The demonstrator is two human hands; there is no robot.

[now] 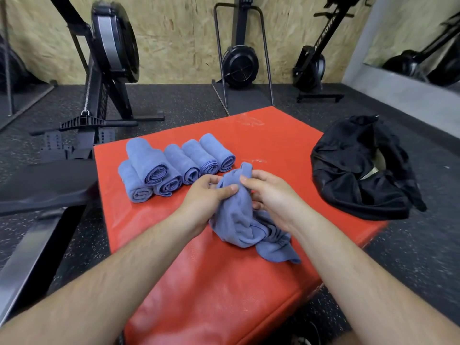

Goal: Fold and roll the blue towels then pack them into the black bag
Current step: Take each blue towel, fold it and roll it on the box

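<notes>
Head view: both hands meet at frame centre on a crumpled blue towel. Left hand has its grip closed, thumb pinching a bunched top part; right hand has fingers curled shut on the same upper fold. Towel hangs from the hands, lower part heaped on the red mat — no clear edges showing yet. Long axis runs roughly from upper centre down toward lower right, loose corner pointing lower right. To do this step well, I'd say find two corners, shake it flat on the mat, then fold lengthwise before rolling tight. Six rolled towels sit upper left of the hands, open ends facing the camera. Black bag lies at right, mouth open — nothing packed that I can see.
</notes>
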